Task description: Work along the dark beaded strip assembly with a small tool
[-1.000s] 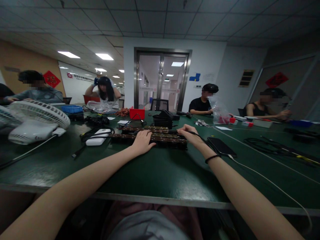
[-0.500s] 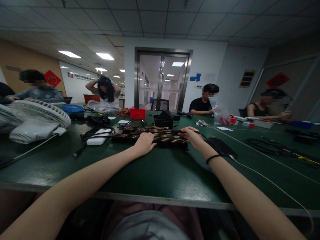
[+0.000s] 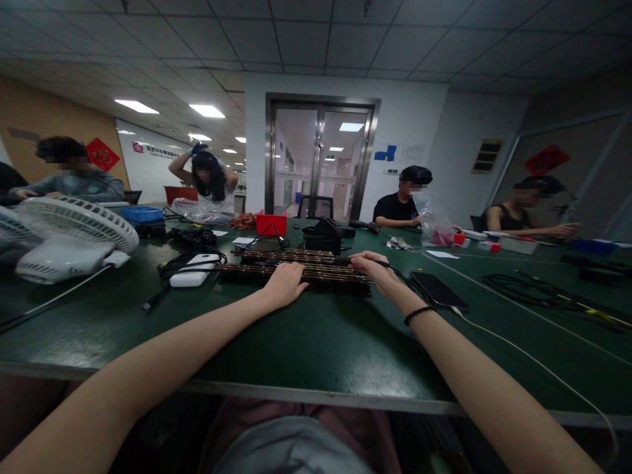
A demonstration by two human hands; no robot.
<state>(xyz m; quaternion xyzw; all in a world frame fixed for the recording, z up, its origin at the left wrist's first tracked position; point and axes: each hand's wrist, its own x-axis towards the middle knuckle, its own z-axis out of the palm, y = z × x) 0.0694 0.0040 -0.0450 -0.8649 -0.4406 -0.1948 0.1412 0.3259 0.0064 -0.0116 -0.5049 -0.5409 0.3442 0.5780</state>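
Note:
In front of me lies a dark rack [image 3: 340,288] carrying several thin, copper-coloured wires or rods [image 3: 320,271] side by side. My left hand [image 3: 285,284] rests on its near side, fingers extended together and thumb apart, pressing on the strands. At the rack's right end, my right hand [image 3: 371,268] pinches a black pen-shaped tool [image 3: 342,261], its tip pointing left over the strands. A black cord trails back from that tool beneath my wrist. What the tip touches is too small to make out.
A white box with coiled black cable [image 3: 189,271] and a white fan [image 3: 74,230] stand left. Behind the rack are a black case [image 3: 320,237] and a red bin [image 3: 271,223]. A phone [image 3: 438,291] on a white cable lies right. Co-workers sit across the green table [image 3: 316,355].
My right hand has shifted slightly left with the pen-shaped tool. My left hand stays on the rack. Across the table, a co-worker's raised hand has moved higher on the head.

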